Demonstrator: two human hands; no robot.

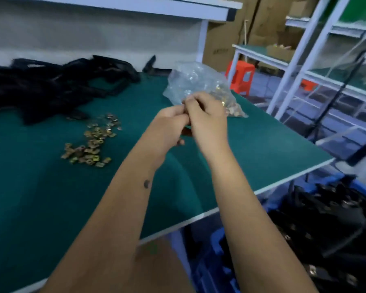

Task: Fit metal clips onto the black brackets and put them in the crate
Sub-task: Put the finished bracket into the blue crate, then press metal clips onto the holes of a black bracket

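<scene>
Both grips meet in mid-air over the green-topped table (pixel 51 197) in the head view: the left hand (pixel 169 125) and the right hand (pixel 205 119) have their fingers curled together around something small and dark between them, most likely a black bracket being fitted with a clip, though blur hides what exactly is pinched. Just behind the hands sits a crumpled clear plastic bag (pixel 197 81) holding more brass-coloured pieces. To the left, a loose scatter of small yellowish metal clips (pixel 91 142) lies on the table, and beyond it a large tangled heap of black plastic brackets (pixel 51 85) waits at the back left. Below the table edge at lower right, a blue plastic crate (pixel 220 261) already holds many black brackets with metal glints on them. By this evidence the work looks well under way, yet a big pile is left to do.
</scene>
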